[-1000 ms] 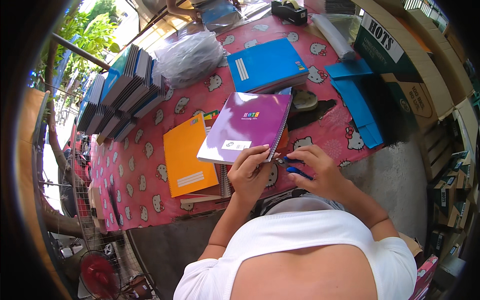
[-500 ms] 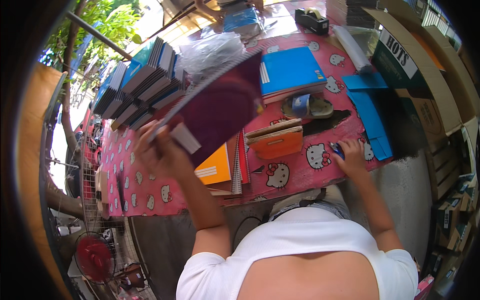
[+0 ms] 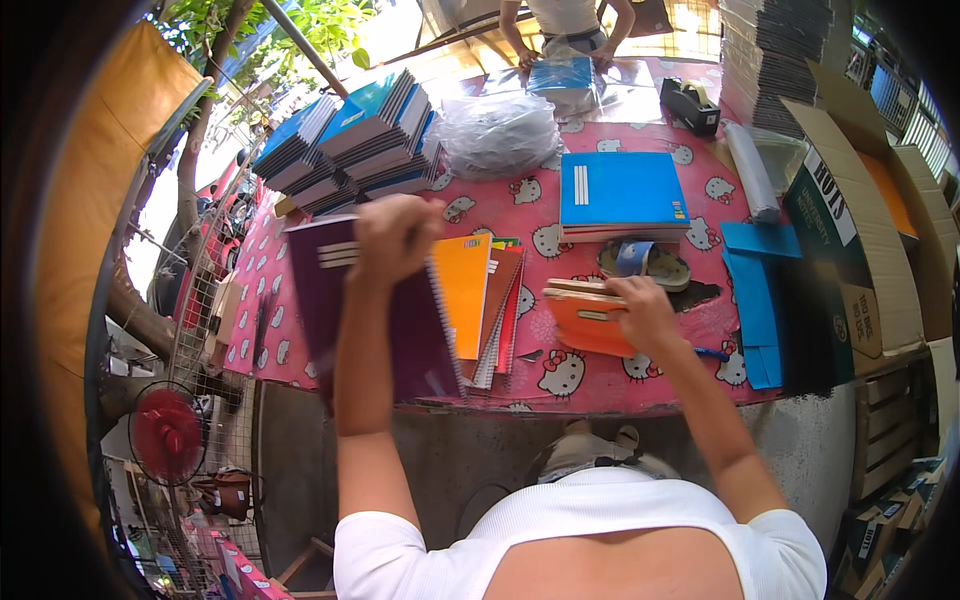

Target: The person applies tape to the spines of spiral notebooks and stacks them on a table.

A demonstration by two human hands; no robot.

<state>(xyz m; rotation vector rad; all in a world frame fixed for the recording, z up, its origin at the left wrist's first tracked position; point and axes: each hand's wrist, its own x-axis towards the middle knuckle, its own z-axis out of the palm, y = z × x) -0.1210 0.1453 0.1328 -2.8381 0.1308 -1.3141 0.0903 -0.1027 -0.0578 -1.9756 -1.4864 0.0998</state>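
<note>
My left hand is closed on the top edge of a purple spiral notebook, which is tilted over the table's left front. Beside it lie an orange-yellow notebook and brown and red spiral notebooks, overlapping. My right hand grips the right end of an orange block with rough brown layers on top; its exact kind is unclear. A slim blue pen-like object lies by my right wrist. Behind the block are a slipper and a stack of blue notebooks.
Piles of notebooks and clear plastic sleeves stand at the back left. A tape dispenser, a plastic roll and an open carton are to the right. Across the pink table, another person handles wrapped blue notebooks.
The purple notebook has swung left and down in my left hand. My right hand has left the blue pen-like object on the table and moved left onto the orange block.
</note>
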